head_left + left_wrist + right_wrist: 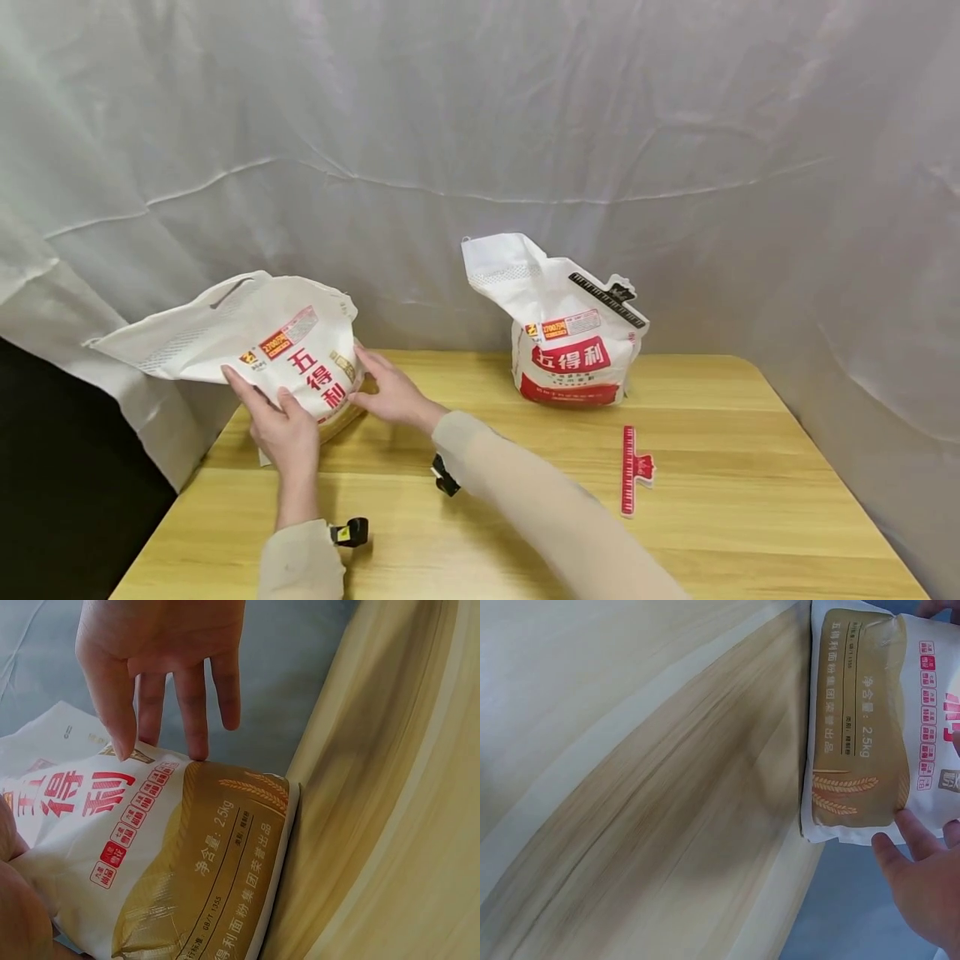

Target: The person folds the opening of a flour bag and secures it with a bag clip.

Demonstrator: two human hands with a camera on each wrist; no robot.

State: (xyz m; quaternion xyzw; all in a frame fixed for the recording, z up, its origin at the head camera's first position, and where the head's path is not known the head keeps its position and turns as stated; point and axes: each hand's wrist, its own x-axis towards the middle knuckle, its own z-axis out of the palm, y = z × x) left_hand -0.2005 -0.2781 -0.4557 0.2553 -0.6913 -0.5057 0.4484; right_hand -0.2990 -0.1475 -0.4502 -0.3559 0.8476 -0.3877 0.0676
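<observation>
A white flour bag [281,362] with red lettering stands at the table's left, its slack top flopping leftward. Against the bag's near left side rests my left hand [288,433], index finger and thumb extended along it. My right hand [392,393] touches the opposite side; its fingers look straight in the left wrist view. The bag's gold lower part [217,855] shows printed wheat ears, also visible on the bag [862,735] in the right wrist view. Some left-hand fingers are hidden behind the bag.
Another flour bag [573,367] stands at the back right, a black sealing clip [606,298] across its top. A red clip [630,471] lies on the wooden table [750,500] in front of it. Grey sheeting [480,125] hangs behind.
</observation>
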